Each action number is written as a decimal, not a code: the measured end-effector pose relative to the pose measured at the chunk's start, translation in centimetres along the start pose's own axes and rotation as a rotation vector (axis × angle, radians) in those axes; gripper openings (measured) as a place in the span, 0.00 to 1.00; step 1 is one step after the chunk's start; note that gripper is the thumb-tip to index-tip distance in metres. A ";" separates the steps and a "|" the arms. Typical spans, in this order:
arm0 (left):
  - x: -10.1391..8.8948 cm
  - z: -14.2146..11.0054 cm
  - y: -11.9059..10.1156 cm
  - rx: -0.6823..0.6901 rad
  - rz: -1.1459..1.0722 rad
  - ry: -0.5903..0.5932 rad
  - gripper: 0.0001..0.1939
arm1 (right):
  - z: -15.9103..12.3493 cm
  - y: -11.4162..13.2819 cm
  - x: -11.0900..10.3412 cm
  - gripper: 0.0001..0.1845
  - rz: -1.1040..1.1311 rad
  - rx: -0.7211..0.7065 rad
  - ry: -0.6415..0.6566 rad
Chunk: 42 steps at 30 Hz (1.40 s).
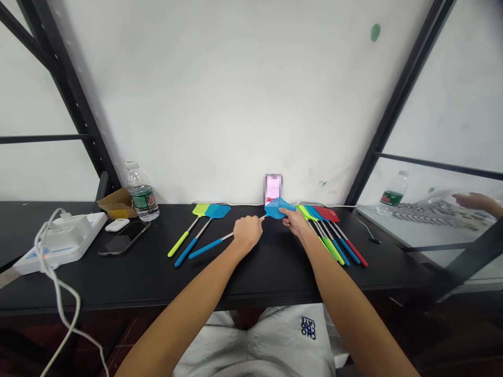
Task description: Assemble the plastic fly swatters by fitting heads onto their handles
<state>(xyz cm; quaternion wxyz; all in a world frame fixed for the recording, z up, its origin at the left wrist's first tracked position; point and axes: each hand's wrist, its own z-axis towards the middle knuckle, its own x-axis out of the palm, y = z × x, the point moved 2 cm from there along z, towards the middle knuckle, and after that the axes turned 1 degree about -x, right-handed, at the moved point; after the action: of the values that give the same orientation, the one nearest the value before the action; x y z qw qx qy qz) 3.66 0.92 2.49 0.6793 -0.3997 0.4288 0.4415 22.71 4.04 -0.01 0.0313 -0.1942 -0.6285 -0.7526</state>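
Head view: a blue mesh-headed flyswatter (274,208) is clasped by the fisted left hand (247,232) and, rightward of its fingers, pinched by the outstretched right hand (294,220).

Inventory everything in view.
Mesh swatter: 1, blue, centre
Plastic swatters: 2, lime, blue, left
Swatter cluster: about 5, green, blue, red, right
Labelled plastic bottles: 2, clear, left, right
Rectangular phones: 2, black left, pink centre
Rounded case: 1, white, left
Cardboard box: 1, brown, left
Power strip: 1, white, left
Cables: several, white, left, back
Tabletop: 1, black, foreground
Metal bars: several, black, sides
Wall: 1, white, back
Another's hand: 1, far right
Left hand: 1, gripping swatter shaft
Right hand: 1, holding swatter head
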 end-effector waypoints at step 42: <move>0.5 0.2 0.0 0.091 -0.017 -0.028 0.17 | -0.2 -0.4 1.5 0.19 -0.037 -0.031 -0.294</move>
<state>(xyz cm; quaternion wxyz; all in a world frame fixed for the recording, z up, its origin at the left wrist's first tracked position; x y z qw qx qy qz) 3.83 1.22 2.04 0.7065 -0.3659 0.4353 0.4214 21.20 4.20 0.12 -0.0781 -0.2911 -0.6181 -0.7260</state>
